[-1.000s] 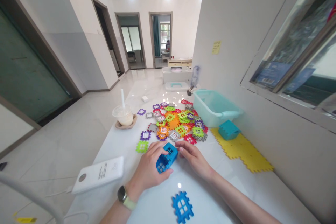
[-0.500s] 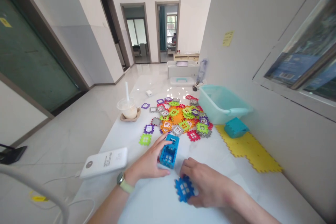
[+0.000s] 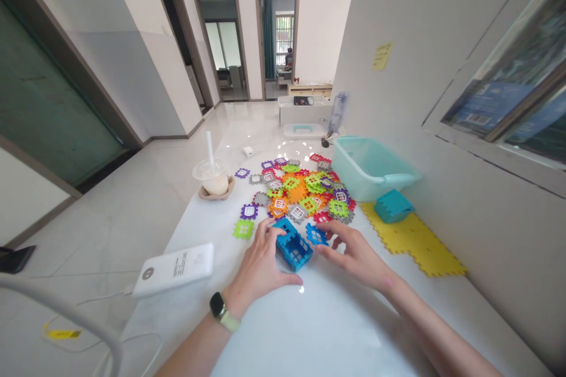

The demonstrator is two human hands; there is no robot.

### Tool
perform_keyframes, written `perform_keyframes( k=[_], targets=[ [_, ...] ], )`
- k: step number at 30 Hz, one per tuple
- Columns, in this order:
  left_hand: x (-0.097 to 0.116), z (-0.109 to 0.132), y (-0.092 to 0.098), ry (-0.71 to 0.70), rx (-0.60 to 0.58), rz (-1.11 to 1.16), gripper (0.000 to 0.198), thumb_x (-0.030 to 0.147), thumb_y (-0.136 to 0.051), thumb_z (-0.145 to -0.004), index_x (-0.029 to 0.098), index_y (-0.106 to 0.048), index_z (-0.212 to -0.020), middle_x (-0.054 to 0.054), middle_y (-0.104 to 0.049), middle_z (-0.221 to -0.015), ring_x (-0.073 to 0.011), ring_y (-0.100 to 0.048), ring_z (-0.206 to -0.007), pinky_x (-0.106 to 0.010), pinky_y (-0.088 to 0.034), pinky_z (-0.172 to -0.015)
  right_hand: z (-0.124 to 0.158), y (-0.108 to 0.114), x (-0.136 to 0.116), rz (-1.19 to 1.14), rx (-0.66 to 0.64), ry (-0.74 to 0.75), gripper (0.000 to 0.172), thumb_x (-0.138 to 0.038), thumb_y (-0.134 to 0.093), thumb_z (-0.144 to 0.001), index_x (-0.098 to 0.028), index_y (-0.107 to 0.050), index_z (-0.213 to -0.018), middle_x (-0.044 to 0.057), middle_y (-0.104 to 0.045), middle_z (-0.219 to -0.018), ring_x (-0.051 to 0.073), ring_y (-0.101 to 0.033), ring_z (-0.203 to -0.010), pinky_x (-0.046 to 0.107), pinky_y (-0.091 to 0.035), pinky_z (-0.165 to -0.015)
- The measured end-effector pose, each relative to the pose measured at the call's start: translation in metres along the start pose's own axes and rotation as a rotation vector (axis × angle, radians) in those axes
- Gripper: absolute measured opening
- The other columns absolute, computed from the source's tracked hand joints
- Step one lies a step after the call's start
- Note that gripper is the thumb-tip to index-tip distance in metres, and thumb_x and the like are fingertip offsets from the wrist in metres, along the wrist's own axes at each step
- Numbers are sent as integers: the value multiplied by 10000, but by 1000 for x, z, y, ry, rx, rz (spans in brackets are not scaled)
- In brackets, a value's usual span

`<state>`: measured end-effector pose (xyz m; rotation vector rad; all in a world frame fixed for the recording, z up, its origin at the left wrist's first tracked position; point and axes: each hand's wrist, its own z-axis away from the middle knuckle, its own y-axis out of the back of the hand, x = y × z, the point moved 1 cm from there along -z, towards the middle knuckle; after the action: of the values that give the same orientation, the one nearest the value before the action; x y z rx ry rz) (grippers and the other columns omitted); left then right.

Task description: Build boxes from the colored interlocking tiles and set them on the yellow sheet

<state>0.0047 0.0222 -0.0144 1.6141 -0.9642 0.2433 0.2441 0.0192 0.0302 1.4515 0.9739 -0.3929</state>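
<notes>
My left hand (image 3: 266, 262) grips the left side of a blue block structure (image 3: 295, 250), built from interlocking window panels, its upper part under my fingers. An opening shows in the side facing me. Between the fingertips and thumb of my right hand (image 3: 349, 246) is a loose blue window panel (image 3: 315, 234) with notched edges. The panel is tilted and sits just right of the structure; whether the two touch I cannot tell. Just beyond both hands lies a spread pile of coloured interlocking panels (image 3: 297, 189) in orange, green, red, grey and purple.
A teal bin (image 3: 354, 179) stands at the back right beside a yellow panel base (image 3: 398, 238) carrying a teal block box (image 3: 393, 206). On the left are a drink cup (image 3: 214, 178) in a cardboard holder and a white power bank (image 3: 174, 269) with a cable.
My right hand has carried the blue panel from near the front edge up to the structure's right side. The structure has turned, and my left hand has shifted slightly with it.
</notes>
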Motion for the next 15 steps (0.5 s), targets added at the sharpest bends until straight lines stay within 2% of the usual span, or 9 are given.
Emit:
perform_keyframes(
  k=[4, 6, 9, 12, 15],
  targets=[
    [4, 1, 13, -8, -24, -81, 744, 442, -956, -472, 259, -557, -1072, -85, -422, -1386, -343, -568, -1167, -453, -547, -881, -3, -2, 9, -32, 60, -41, 448, -477, -611, -885, -198, -626, -1234, 113, -684, -1105, 224, -660, -861, 360, -591, -695],
    [5, 0, 18, -26, -27, -103, 601, 435, -936, -534, 258, -583, -987, -53, -505, -1286, -292, -619, -1055, -412, -550, -832, -3, -1, 10, -38, 59, -46, 439, -466, -619, -878, -198, -625, -1225, 108, -676, -1115, 217, -659, -850, 363, -591, -703],
    [5, -3, 20, -64, -13, -95, 446, 368, -907, -624, 248, -589, -914, -29, -573, -1136, -254, -620, -990, -382, -526, -828, -2, 0, 8, -34, 46, -23, 411, -424, -649, -852, -186, -622, -1186, 110, -653, -1132, 203, -644, -834, 357, -580, -708],
    [5, -6, 18, -95, 8, -63, 467, 330, -910, -629, 243, -590, -959, -29, -605, -1048, -272, -585, -1002, -403, -495, -856, -1, -2, 5, -55, 13, 62, 400, -366, -666, -833, -182, -610, -1184, 115, -627, -1138, 223, -625, -927, 352, -566, -740],
    [4, -6, 14, -97, 13, -4, 578, 323, -915, -617, 240, -581, -1082, -46, -615, -1065, -291, -561, -1022, -434, -474, -889, -1, -9, 2, -69, -28, 137, 407, -319, -679, -817, -195, -604, -1198, 115, -613, -1169, 237, -608, -988, 351, -550, -762]
  ],
)
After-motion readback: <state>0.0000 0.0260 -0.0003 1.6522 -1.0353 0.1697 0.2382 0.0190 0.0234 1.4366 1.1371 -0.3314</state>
